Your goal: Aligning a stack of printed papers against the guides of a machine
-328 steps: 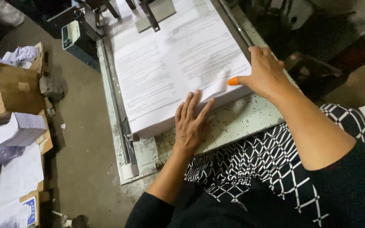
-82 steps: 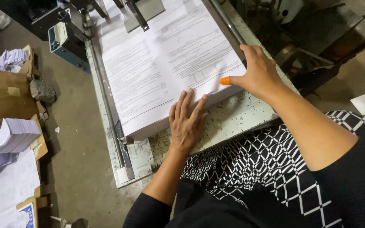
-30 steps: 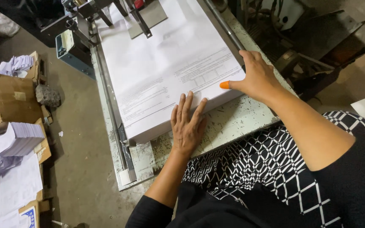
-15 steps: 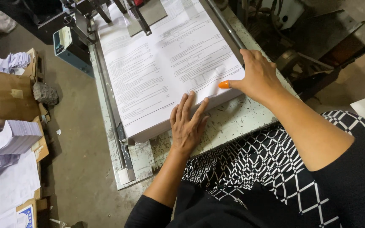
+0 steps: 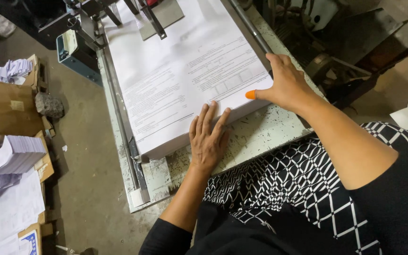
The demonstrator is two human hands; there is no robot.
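A thick stack of printed white sheets [image 5: 185, 89] lies on a worn metal machine table [image 5: 260, 134]. My left hand [image 5: 208, 139] rests flat against the stack's near edge, fingers spread and tips on the top sheet. My right hand [image 5: 284, 85] presses on the stack's near right corner, its thumb in an orange rubber tip [image 5: 250, 94] lying along the paper's edge. Neither hand lifts a sheet.
A metal guide rail [image 5: 121, 127] runs along the stack's left side, and a clamp arm [image 5: 152, 21] sits over its far end. On the floor at left are cardboard boxes [image 5: 3, 108] and paper bundles [image 5: 12, 153]. Dark machinery [image 5: 345, 42] stands at right.
Both hands have stayed on the stack's near edge. The sheets' top surface flickers between printed and blurred, and the view has shifted slightly.
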